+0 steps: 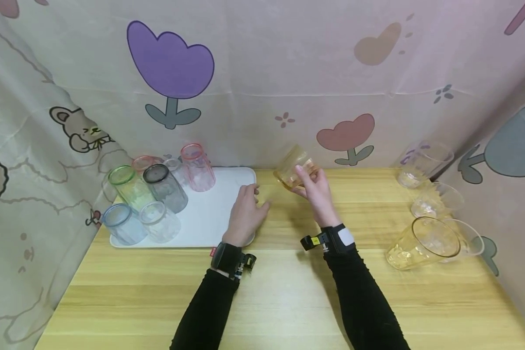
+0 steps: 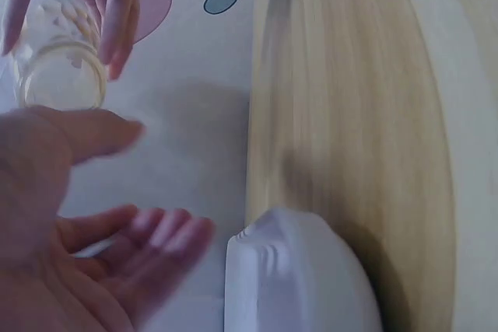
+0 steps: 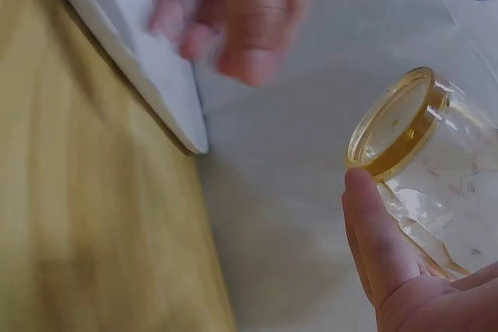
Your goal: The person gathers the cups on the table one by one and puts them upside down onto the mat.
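Flower-print curtains back our wooden table [image 1: 288, 291]. Our right hand [image 1: 317, 192] grips an amber cup [image 1: 294, 167] aloft; our left hand [image 1: 245, 214] hovers empty, fingers relaxed, beside the white tray [image 1: 214, 214].

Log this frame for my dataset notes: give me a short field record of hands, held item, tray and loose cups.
right hand: holds a yellow-tinted clear plastic cup tilted, raised off the table
left hand: open, holding nothing, over the near right corner of the white rectangular tray
tray contents: seven tinted clear cups upside down, including a dark grey cup
light wooden table, right side: four cups lying on their sides, including a large amber cup
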The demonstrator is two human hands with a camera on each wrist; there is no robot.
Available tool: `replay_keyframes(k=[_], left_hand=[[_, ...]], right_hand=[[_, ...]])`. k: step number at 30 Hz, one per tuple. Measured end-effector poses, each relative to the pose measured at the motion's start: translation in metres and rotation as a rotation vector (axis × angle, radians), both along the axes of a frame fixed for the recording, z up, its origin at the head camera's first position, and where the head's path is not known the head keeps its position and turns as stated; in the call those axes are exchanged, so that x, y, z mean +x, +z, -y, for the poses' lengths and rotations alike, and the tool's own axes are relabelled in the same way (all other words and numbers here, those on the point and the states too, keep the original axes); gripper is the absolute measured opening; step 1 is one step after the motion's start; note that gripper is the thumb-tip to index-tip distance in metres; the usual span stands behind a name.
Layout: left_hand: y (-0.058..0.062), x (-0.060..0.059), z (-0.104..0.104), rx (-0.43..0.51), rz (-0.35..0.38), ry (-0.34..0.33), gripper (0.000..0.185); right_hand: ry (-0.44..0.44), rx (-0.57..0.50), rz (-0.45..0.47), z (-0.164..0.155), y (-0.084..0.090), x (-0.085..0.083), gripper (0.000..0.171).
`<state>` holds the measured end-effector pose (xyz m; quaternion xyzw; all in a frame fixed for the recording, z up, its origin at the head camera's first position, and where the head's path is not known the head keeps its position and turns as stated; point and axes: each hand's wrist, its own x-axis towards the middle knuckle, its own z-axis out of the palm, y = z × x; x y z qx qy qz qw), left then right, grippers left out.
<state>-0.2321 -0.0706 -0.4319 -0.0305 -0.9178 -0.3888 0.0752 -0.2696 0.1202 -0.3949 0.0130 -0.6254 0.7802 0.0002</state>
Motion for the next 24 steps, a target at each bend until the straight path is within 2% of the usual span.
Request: replay_keyframes(k=[6,14,20,24], left_hand=[[0.002,0.001,-0.001,0.107,-0.108,-0.067,0.074],[0.002,-0.001,-0.003,0.139,-0.261,-0.134,0.082],[0.002,-0.003,-0.002,0.137,-0.384,-0.127,0.081],[0.003,-0.003,-0.001,0.129,-0.408,-0.127,0.081]], right_hand=[[0.046,0.006,0.034,0.01,-0.009,0.001,0.067],[0.099,0.001,0.089,0.022,-0.014,0.003,0.067],[0.146,0.015,0.126,0.03,-0.017,0.006,0.066],[0.179,0.012,0.132,0.033,-0.019,0.007,0.063]])
